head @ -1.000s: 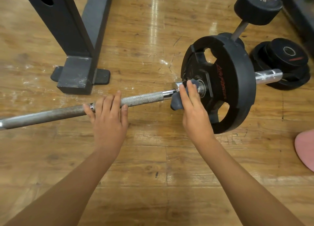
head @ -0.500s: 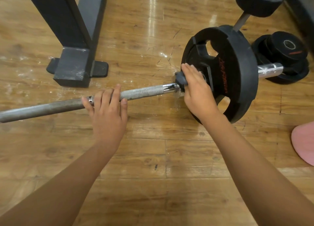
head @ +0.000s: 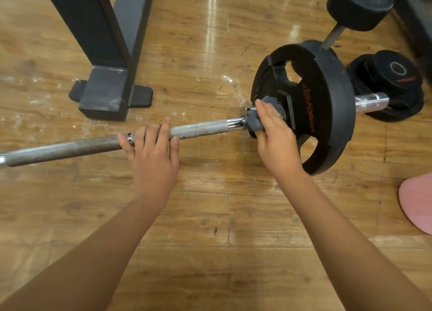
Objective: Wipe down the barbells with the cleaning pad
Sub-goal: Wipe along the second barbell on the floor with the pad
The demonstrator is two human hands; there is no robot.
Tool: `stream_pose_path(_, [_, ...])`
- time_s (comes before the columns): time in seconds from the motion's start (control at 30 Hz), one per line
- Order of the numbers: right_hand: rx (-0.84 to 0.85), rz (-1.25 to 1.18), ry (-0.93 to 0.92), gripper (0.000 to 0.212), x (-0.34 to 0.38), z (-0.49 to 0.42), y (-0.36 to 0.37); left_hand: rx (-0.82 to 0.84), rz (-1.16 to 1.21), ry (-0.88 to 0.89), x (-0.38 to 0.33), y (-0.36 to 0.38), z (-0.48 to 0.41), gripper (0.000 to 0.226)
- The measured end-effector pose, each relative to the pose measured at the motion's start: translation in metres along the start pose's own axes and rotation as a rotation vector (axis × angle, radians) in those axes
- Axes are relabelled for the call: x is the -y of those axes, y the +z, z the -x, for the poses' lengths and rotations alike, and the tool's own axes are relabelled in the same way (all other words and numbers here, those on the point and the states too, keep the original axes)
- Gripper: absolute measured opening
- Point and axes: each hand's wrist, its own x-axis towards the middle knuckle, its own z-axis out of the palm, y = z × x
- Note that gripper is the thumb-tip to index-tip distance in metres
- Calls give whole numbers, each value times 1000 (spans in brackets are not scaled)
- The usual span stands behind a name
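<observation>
— Shifted lower round the barbell [head: 198,129] collar: the cleaning pad [head: 253,123], pinched by the right hand [head: 277,137], just beside the weight plate [head: 327,95].
— And the bar?
— It is pressed by the left hand [head: 153,154], fingers straight, above a scuffed wooden floor [head: 210,217]; a rack foot [head: 105,95] is seen behind

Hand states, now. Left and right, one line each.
Left hand: open, fingers lying straight across the barbell.
Right hand: closed on the cleaning pad, holding it against the barbell beside the weight plate.
</observation>
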Motion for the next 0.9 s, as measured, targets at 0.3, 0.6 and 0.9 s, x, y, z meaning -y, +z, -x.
stream_pose_path(0.3, [20, 1, -8, 57, 0, -13, -2, 30, 4, -16, -6, -4, -2, 42])
stream_pose_path(0.6, [-161, -118, -17, 61, -14, -9, 17, 226, 16, 257, -74, -1, -10, 51])
stream_pose_path(0.9, [-583, -369, 92, 65, 8, 30, -11, 222, 67, 209, -134, 7, -36, 54])
